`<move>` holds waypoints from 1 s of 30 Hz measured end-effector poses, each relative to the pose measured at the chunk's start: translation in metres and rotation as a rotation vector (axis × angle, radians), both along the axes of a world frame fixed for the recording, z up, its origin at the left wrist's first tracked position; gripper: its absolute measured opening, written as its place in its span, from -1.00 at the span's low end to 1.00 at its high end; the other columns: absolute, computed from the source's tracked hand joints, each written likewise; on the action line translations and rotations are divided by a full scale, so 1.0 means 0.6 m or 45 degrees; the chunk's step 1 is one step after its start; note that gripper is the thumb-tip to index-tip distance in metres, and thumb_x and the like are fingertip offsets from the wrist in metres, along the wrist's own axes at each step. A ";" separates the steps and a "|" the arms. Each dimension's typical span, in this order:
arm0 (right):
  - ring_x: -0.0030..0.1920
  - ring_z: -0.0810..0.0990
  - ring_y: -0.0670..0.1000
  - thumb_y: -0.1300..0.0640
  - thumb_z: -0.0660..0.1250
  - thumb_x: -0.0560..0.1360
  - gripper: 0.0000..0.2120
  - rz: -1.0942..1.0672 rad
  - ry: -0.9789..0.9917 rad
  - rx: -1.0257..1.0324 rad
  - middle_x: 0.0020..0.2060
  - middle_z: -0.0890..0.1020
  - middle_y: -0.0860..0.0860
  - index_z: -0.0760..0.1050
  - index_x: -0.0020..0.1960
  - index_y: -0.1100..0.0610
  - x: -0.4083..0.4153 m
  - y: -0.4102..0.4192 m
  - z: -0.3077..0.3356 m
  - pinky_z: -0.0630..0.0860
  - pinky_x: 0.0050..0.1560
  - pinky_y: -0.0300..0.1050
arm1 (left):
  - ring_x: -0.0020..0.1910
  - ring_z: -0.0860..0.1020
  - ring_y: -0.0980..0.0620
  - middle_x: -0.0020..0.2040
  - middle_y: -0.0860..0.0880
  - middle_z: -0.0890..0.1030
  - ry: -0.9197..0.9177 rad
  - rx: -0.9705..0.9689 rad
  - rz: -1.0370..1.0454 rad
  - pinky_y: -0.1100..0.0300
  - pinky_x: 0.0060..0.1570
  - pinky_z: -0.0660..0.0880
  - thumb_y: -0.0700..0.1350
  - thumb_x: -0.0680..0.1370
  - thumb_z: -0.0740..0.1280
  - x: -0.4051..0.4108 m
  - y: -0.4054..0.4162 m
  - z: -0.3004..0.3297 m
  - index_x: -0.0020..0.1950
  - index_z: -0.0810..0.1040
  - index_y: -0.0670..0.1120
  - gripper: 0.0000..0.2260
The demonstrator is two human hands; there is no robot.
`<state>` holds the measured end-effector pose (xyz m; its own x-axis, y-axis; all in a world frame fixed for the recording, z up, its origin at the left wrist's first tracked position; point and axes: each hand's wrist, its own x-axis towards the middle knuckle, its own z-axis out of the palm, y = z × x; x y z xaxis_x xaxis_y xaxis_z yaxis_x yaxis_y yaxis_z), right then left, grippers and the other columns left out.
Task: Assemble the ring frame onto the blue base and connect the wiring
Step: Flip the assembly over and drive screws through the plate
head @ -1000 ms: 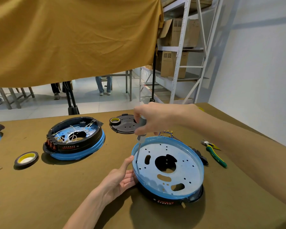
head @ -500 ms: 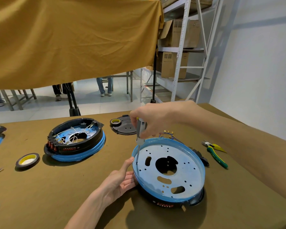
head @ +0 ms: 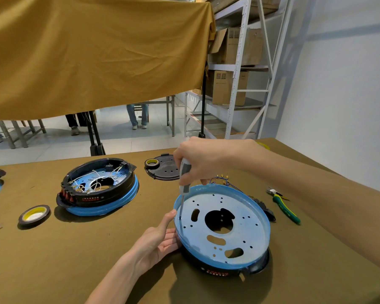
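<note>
Base (head: 239, 218), blue rim with perforated metal plate facing up, sits on the black ring frame (head: 217, 273) at centre-right of the olive-covered table (head: 97, 249); only the frame's lower edge with red lettering shows beneath it. Wires (head: 223, 179) with small terminals stick out past the far rim.

Right hand (head: 198, 161) grips a screwdriver (head: 184, 178) by its grey handle, fingers curled round it. Shaft runs down nearly upright, tip at a hole near the plate's left edge. Left hand (head: 157, 240) rests against the base's left rim, fingers straight along the side, thumb up on the rim just beside the shaft.

Compared with half a second ago: little change. Tip at the same hole, left hand in the same spot; the right hand looks slightly turned on the handle, though I cannot tell for sure.

Further out: a second unit (head: 99, 189), black ring on blue base with white wiring inside, lies to the left. Tape roll (head: 34, 215) with yellow core sits near it. A black disc (head: 167, 170) lies behind the right hand, with a smaller tape roll (head: 152, 163) on it. Green-handled pliers (head: 283, 207) lie to the right of the base, apart from it.
</note>
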<state>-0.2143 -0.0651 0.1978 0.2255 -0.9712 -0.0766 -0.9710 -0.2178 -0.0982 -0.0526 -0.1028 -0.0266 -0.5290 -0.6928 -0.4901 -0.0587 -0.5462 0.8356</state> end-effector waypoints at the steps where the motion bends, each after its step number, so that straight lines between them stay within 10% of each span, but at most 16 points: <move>1: -0.46 0.68 -0.01 -0.08 0.42 0.58 -0.72 -0.027 0.000 -0.015 -0.38 0.70 0.02 0.51 -0.04 0.14 0.000 0.000 -0.002 0.62 -0.44 -0.18 | 0.03 0.73 -0.14 0.04 -0.24 0.73 0.000 -0.005 0.001 0.04 0.09 0.65 0.31 0.18 0.55 0.000 0.001 0.001 0.24 0.53 -0.30 -0.12; 30: -0.27 0.72 0.03 -0.05 0.47 0.54 -0.74 -0.012 0.063 0.078 -0.19 0.72 0.06 0.51 0.09 0.06 0.002 -0.002 0.014 0.70 -0.21 -0.04 | 0.01 0.74 -0.17 0.03 -0.26 0.73 0.013 0.082 0.009 0.08 -0.13 0.70 0.28 0.17 0.59 -0.002 -0.005 0.000 0.25 0.52 -0.31 -0.12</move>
